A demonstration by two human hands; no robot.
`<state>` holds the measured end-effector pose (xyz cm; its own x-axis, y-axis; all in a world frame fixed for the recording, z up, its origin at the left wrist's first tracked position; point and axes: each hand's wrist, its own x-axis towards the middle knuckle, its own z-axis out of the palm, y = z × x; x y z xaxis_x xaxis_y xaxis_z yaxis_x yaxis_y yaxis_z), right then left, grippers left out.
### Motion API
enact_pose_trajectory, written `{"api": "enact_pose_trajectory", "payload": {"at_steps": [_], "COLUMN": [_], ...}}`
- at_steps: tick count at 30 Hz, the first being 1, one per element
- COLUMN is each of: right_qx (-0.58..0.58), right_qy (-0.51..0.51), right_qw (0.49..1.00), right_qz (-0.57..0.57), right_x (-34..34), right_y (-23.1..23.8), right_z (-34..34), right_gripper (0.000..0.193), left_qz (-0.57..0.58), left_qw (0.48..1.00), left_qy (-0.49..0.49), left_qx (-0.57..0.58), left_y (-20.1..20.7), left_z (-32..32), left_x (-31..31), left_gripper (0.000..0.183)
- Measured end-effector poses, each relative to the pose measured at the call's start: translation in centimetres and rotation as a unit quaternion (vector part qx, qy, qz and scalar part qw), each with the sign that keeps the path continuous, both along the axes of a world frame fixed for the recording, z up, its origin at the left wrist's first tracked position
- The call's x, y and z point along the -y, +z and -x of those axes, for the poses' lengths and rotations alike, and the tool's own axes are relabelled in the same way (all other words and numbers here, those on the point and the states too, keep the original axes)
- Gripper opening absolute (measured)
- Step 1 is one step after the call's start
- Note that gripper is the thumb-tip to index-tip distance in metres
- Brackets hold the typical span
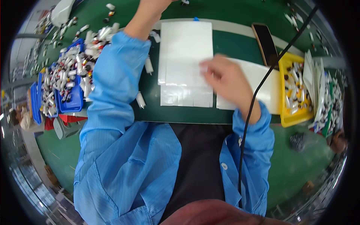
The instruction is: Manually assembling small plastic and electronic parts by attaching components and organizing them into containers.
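Observation:
My left hand reaches to the far side of the table, its fingers mostly cut off by the top of the picture. A stack of shiny white sheets or flat bags lies in front of me, their near edges staggered. Over the stack's right edge is my right hand, its bent fingers smeared by motion; whether it touches the sheets I cannot tell. Partly beneath that hand lies another white sheet. Small white cylinders lie loose left of the stack.
Blue trays heaped with small white cylinders with dark and red ends stand at left. A yellow basket at right holds more. Behind it sits a dark phone. A black cable crosses before my right forearm.

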<state>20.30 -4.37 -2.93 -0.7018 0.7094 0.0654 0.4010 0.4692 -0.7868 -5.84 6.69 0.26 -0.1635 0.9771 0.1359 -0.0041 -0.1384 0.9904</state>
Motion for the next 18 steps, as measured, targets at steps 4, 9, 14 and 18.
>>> {"api": "enact_pose_trajectory", "payload": {"at_steps": [4,9,14,18], "right_qx": [0.076,0.063,0.099,0.123], "right_qy": [-0.008,-0.018,-0.013,0.003], "right_qw": [0.985,0.975,0.969,0.970], "right_qz": [-0.152,-0.211,-0.227,-0.209], "right_x": [3.6,4.0,4.2,3.5], "right_y": [0.1,-0.4,-0.7,-0.9], "right_z": [0.4,1.0,1.0,1.2], "right_gripper": [0.016,0.013,0.017,0.015], "left_qz": [-0.032,0.101,0.236,0.195], "left_qw": [0.902,0.800,0.839,0.961], "left_qy": [0.143,0.320,0.189,0.139], "left_qx": [-0.407,-0.497,-0.452,-0.142], "left_y": [-7.6,-10.0,-9.6,-8.5], "left_z": [4.6,10.4,12.5,10.3], "left_x": [-7.7,-10.2,-10.6,-10.6], "left_gripper": [0.035,0.046,0.049,0.048]}}
